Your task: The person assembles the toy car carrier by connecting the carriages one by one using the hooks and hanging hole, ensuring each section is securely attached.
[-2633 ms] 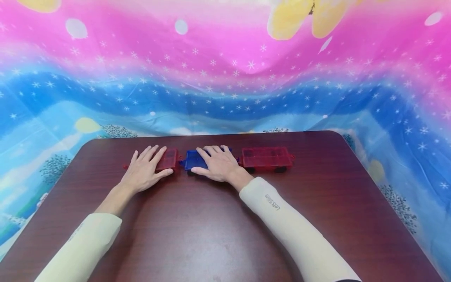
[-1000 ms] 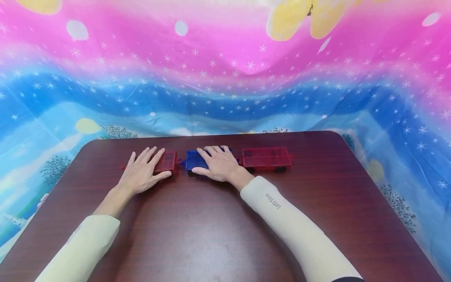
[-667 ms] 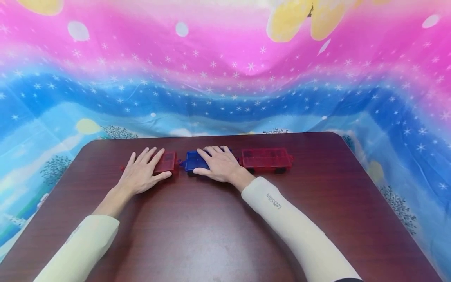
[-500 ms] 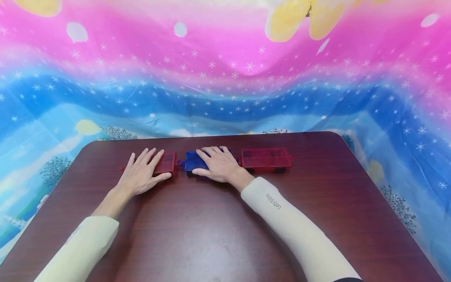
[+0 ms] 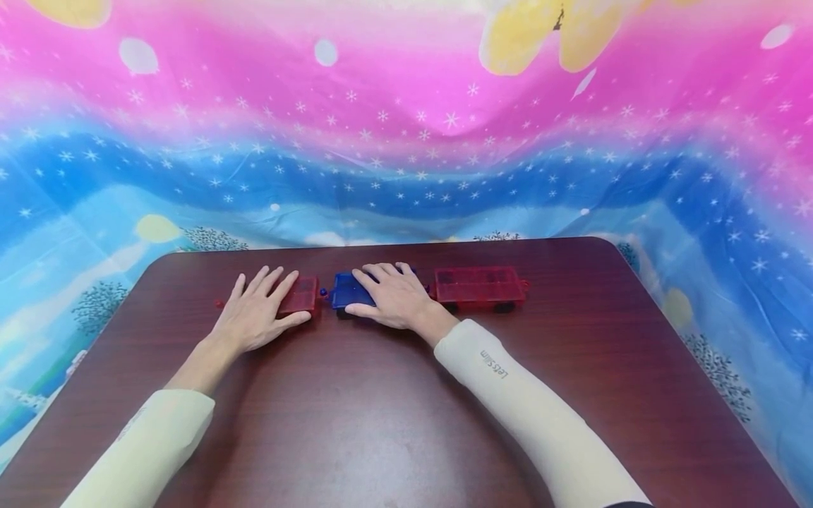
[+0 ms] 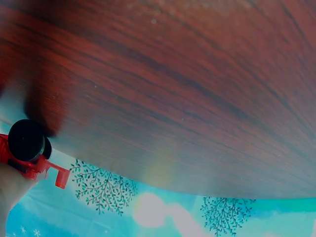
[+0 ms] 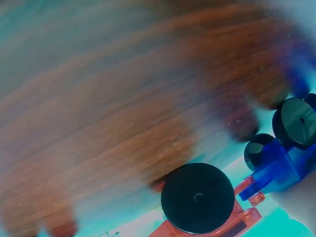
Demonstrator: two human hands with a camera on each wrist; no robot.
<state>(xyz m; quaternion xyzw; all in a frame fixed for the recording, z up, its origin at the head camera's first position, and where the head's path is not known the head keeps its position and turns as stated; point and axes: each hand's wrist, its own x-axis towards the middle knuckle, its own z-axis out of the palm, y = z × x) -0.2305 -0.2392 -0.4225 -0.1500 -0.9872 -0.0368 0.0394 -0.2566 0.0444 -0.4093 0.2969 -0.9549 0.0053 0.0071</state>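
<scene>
My left hand [image 5: 250, 310] rests on a translucent red wheeled toy car [image 5: 301, 294], fingers spread over its top and thumb along its near side. The palm hides much of it; a black wheel [image 6: 27, 140] and a red hook [image 6: 60, 177] show in the left wrist view. My right hand [image 5: 396, 296] lies over a translucent blue toy car [image 5: 346, 291], thumb at the near side and fingers reaching its far edge. Another red toy car [image 5: 479, 283] stands to its right. In the right wrist view, the blue coupling [image 7: 256, 185] meets that red car's end.
The cars stand in a row near the far edge of a dark brown wooden table [image 5: 356, 423]. Behind and beside the table hangs a printed pink and blue cloth [image 5: 406, 141] with snowflakes and trees.
My left hand and its red car have shifted slightly left since the earliest frame, and the gap to the blue car looks slightly wider. My right hand stays almost in place.
</scene>
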